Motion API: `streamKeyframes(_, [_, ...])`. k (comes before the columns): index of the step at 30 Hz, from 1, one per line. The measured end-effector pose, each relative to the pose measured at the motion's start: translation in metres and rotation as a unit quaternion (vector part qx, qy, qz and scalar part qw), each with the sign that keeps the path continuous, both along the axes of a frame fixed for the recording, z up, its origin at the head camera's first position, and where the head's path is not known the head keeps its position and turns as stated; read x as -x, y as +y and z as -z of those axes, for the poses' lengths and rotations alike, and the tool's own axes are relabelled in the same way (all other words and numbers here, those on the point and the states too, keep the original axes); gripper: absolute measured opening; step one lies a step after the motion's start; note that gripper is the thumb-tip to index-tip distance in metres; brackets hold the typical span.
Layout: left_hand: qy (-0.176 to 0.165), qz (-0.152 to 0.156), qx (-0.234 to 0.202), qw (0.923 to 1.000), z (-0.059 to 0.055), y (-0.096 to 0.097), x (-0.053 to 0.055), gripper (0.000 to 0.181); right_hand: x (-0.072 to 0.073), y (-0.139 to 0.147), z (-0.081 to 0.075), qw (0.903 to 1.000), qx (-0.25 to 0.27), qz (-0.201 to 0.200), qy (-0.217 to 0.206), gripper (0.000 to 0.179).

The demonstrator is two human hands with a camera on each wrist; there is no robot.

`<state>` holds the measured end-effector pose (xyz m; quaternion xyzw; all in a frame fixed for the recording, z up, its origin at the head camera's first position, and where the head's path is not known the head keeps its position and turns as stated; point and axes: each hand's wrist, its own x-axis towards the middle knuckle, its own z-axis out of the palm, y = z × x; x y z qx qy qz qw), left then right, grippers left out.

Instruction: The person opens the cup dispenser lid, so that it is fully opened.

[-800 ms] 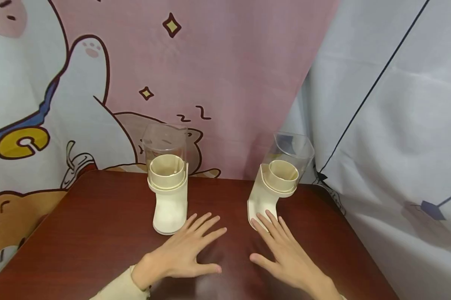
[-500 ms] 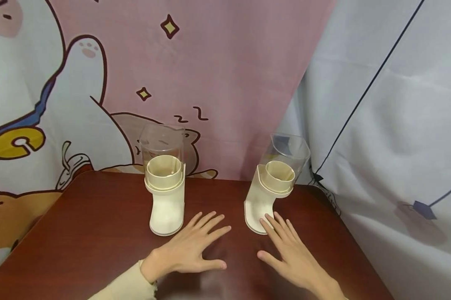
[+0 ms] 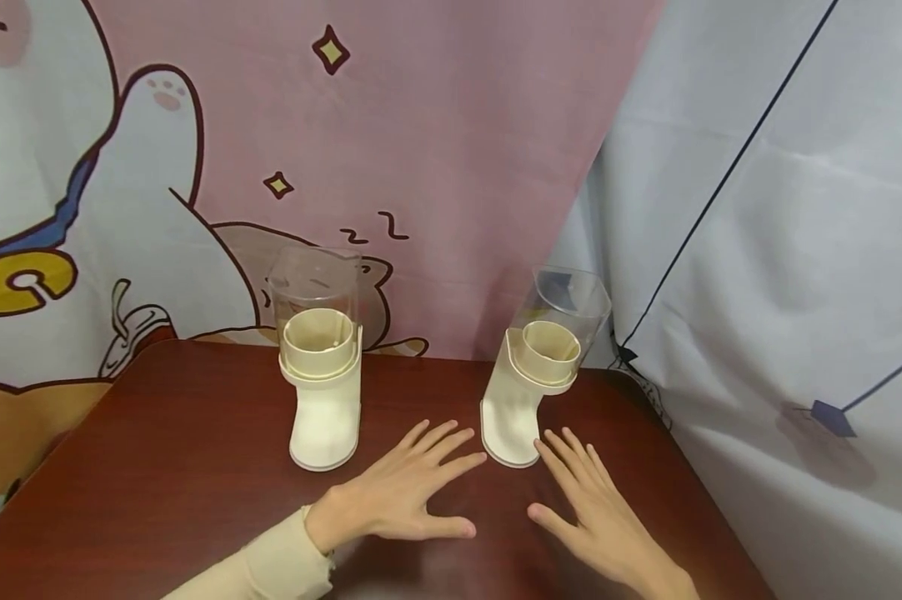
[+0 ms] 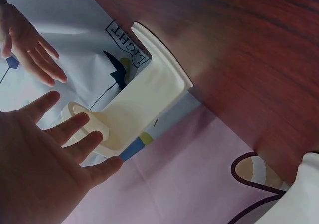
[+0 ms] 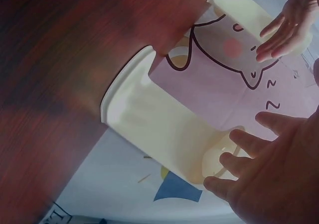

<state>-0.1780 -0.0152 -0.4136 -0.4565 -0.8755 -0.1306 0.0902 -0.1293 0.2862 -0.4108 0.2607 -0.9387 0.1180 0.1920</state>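
Two cream stands stand upright on the table, each with a rounded foot, a round cup-like collar and a clear plastic sleeve on top. In the head view, the left stand [image 3: 325,429] faces forward and the right stand [image 3: 513,417] is turned at an angle. My left hand [image 3: 402,492], fingers spread and holding nothing, hovers between and in front of them. My right hand [image 3: 601,517] also has spread fingers and holds nothing; its fingertips are near the right stand's foot. Both wrist views show the right stand's body [image 4: 149,84] beyond the fingers, apparently untouched.
A dark red-brown wooden table [image 3: 158,483] bears both stands. A pink curtain [image 3: 451,167] with cartoon cats hangs behind it. Along the right edge hangs a white cloth [image 3: 759,292] printed with dark lines and blue shapes.
My left hand has shifted right, away from the left stand and closer to the right one. My right hand has drifted right, off the right stand's foot. The head view has turned slightly right.
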Motion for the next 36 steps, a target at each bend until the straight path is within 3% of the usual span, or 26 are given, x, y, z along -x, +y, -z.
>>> streamKeyframes(2, [-0.01, 0.005, -0.009, 0.9999, -0.002, 0.003, 0.001, 0.079, 0.001, 0.0, -0.001, 0.9999, 0.015, -0.002, -0.007, 0.08])
streamKeyframes(5, [-0.06, 0.024, -0.044, 0.9969, -0.005, 0.007, 0.0, 0.075, 0.003, 0.001, -0.001, 0.9994, 0.03, 0.012, -0.016, 0.081])
streamKeyframes(9, [-0.134, 0.049, -0.101, 0.9847, -0.011, 0.014, -0.005, 0.072, 0.002, 0.004, -0.002, 0.9963, 0.06, 0.041, -0.047, 0.085])
streamKeyframes(12, [-0.151, 0.045, -0.133, 0.9784, -0.016, 0.018, -0.005, 0.075, 0.003, 0.005, -0.006, 0.987, 0.117, 0.049, -0.099, 0.083])
streamKeyframes(14, [-0.166, 0.034, -0.161, 0.9724, -0.019, 0.021, -0.002, 0.077, 0.005, 0.007, -0.011, 0.9731, 0.177, 0.033, -0.144, 0.076])
streamKeyframes(16, [-0.191, 0.02, -0.188, 0.9632, -0.021, 0.022, 0.001, 0.078, 0.009, 0.01, -0.016, 0.9533, 0.237, 0.01, -0.187, 0.067])
streamKeyframes(19, [-0.24, 0.003, -0.233, 0.9424, -0.022, 0.026, 0.007, 0.077, 0.017, 0.014, -0.022, 0.9207, 0.314, -0.029, -0.231, 0.057])
streamKeyframes(23, [-0.298, -0.012, -0.274, 0.9142, -0.023, 0.033, 0.015, 0.072, 0.026, 0.018, -0.028, 0.899, 0.368, -0.05, -0.233, 0.058])
streamKeyframes(29, [-0.336, -0.019, -0.305, 0.8912, -0.033, 0.046, 0.031, 0.071, 0.034, 0.019, -0.031, 0.876, 0.421, -0.046, -0.231, 0.066])
streamKeyframes(34, [-0.355, -0.019, -0.341, 0.8703, -0.036, 0.051, 0.045, 0.071, 0.037, 0.013, -0.035, 0.8749, 0.42, -0.053, -0.235, 0.07])
streamKeyframes(36, [-0.352, -0.022, -0.351, 0.8675, -0.036, 0.051, 0.054, 0.074, 0.037, 0.009, -0.037, 0.876, 0.417, -0.058, -0.236, 0.07])
